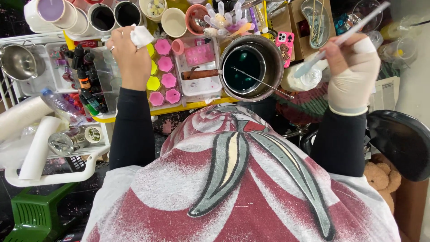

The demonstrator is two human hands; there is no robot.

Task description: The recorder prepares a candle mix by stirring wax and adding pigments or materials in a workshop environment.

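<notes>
My left hand (131, 56) is bare and closed around a crumpled white tissue (141, 35), held above a tray of pink and yellow flower-shaped moulds (164, 76). My right hand (354, 71) wears a pale glove and grips a long clear plastic pipette (345, 36) that slants up to the right. Between the hands stands a metal pot (255, 67) holding a glass of dark green liquid, with a thin metal rod leaning in it. A brown wooden handle (200, 74) sticks out left of the pot.
Cups and jars (102, 17) line the far edge. Small dye bottles (85, 78) stand at left beside a metal jug (18, 62). Paper rolls (38, 143) lie on a white cart. A pink phone (284, 44), a black chair (398, 139) and a teddy bear (380, 177) are at right.
</notes>
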